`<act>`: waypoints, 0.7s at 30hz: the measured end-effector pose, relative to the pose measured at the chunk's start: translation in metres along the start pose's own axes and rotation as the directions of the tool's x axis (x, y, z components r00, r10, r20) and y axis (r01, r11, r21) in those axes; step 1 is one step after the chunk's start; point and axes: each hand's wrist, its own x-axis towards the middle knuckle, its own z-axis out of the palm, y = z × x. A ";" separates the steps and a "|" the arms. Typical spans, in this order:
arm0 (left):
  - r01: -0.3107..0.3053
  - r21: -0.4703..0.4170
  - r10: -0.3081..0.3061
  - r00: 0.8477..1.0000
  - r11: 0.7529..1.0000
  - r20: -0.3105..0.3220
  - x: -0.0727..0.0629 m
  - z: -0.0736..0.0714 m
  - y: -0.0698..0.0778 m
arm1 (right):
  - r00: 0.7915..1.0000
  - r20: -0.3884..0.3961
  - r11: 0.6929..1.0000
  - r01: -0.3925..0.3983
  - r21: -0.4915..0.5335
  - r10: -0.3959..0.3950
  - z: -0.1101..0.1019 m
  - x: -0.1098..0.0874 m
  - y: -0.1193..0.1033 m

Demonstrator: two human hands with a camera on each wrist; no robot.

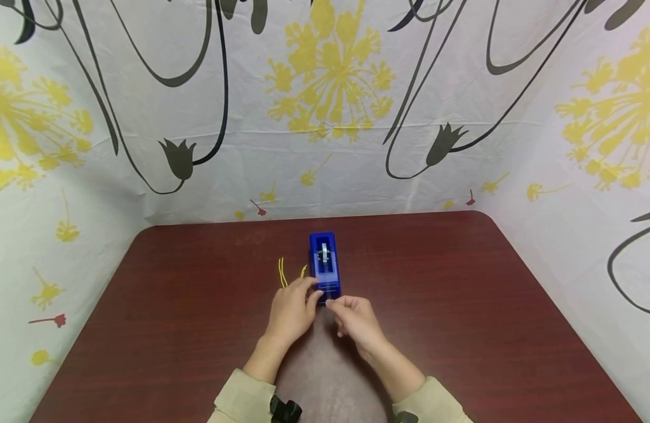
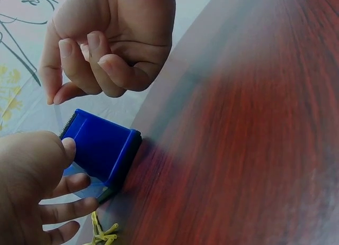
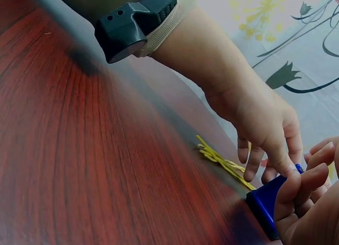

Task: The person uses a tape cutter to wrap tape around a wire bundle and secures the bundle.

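Observation:
A blue tape dispenser (image 1: 325,258) with a roll in its well stands on the table in front of me. My left hand (image 1: 292,308) holds its near left side, the thumb close to the serrated cutter in the left wrist view. The other fingers (image 2: 71,210) of that hand spread along the side. Just in front of the cutter, my right hand (image 1: 357,320) pinches the end of a clear tape strip (image 2: 58,117) between thumb and forefinger. The strip runs up from the cutter and is hard to see in the head view.
Thin yellow strands (image 3: 217,157), like cords or ties, lie left of the dispenser, partly behind my left hand. The dark red wooden table (image 1: 198,329) meets a patterned white cloth (image 1: 346,170) at its back and sides.

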 end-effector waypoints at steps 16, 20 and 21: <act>0.012 -0.012 -0.012 1.000 1.000 -0.001 -0.001 0.000 0.000 | 1.000 0.007 1.000 -0.005 0.005 0.005 -0.001 -0.006 0.001; 0.013 -0.014 -0.013 1.000 1.000 0.000 -0.001 0.001 0.000 | 1.000 0.011 1.000 -0.010 0.008 0.010 -0.001 -0.008 0.001; 0.012 -0.015 -0.012 1.000 1.000 0.000 0.000 0.001 -0.001 | 1.000 0.011 1.000 -0.012 0.008 0.012 -0.002 -0.008 0.001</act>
